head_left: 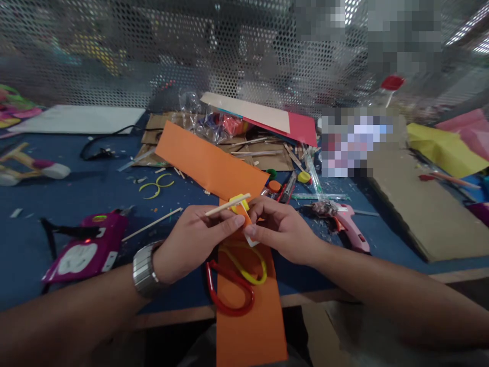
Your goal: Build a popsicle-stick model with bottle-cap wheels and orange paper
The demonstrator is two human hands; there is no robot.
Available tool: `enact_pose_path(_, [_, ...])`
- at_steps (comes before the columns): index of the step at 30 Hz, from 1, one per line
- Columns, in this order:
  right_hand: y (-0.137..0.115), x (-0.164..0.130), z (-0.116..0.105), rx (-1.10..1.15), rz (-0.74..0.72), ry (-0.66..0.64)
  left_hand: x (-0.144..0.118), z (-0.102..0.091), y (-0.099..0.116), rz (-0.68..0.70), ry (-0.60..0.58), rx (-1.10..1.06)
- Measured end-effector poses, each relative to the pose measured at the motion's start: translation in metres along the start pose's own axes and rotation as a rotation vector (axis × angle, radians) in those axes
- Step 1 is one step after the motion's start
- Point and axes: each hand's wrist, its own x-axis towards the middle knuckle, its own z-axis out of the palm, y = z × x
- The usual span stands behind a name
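Observation:
Low over the front of the table, my left hand (194, 237) and my right hand (288, 229) meet at a small orange-and-white strip (245, 218). Both thumbs press on it, with the fingers closed behind. A thin wooden stick (228, 204) runs across the fingers of my left hand, and a small yellow piece (237, 199) sits against its far end; whether they are joined I cannot tell. Under the hands, scissors with red-and-yellow handles (234, 312) rest on a long orange paper (250, 339) that hangs over the table edge. Their blades are hidden.
To the left lie a purple device (89, 244) with a glowing red light and another wooden stick (153, 224). A pink glue gun (351, 227), a box cutter (288, 187) and bottle caps (274, 186) lie right. Orange card (210, 163) and cardboard (428, 214) lie beyond.

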Motion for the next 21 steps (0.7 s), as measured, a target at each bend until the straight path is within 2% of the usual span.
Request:
enact_pose_path(9, [-0.0026,-0.0014,-0.0017,-0.078,-0.014,-0.032,-0.0032,-0.0008,0.0013,0.042,0.007,0.041])
enact_pose_path(15, [-0.0051,-0.0048,-0.0008,-0.002,0.069,-0.048,-0.0032,0.0011,-0.0014,0.01,-0.014,-0.052])
enact_pose_path(21, [-0.0061,-0.0065,-0.0005,0.158,0.172,-0.057,-0.0039,-0.0002,-0.0038,0.021,0.003,-0.035])
